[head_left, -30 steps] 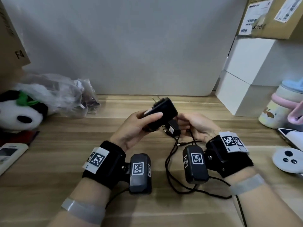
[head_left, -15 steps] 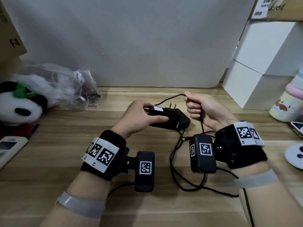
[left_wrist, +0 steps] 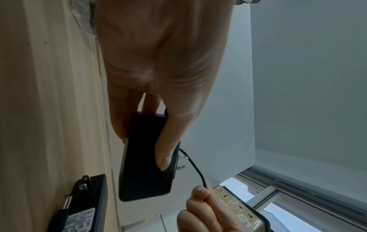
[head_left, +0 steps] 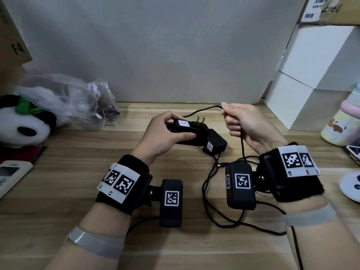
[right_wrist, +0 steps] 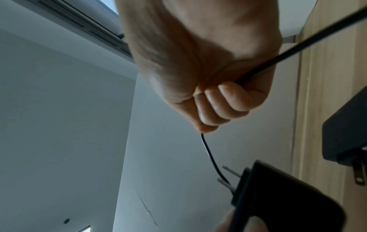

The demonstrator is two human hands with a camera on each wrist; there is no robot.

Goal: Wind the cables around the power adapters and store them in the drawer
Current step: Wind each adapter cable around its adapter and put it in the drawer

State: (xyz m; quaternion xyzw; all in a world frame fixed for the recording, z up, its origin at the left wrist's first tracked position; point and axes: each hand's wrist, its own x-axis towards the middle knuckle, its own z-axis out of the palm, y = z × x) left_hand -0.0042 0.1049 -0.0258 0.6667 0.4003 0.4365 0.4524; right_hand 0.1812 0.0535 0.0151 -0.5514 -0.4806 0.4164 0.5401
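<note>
My left hand grips a black power adapter above the wooden desk, thumb on its near side, prongs pointing up and away; the left wrist view shows the adapter between thumb and fingers. My right hand is curled round its thin black cable, pinching it at the fingertips; the right wrist view shows the cable running from the fist to the adapter. The cable's slack loops on the desk between my wrists. A second black adapter lies on the desk just right of the held one.
A plush panda and a clear plastic bag lie at the left, a remote at the left edge. White boxes stand at the right, with a pastel bottle and a round white device. No drawer is in view.
The left hand turned the adapter from upright to lying flat, prongs up. The right hand left the adapter, took the cable and lifted it up and to the right.
</note>
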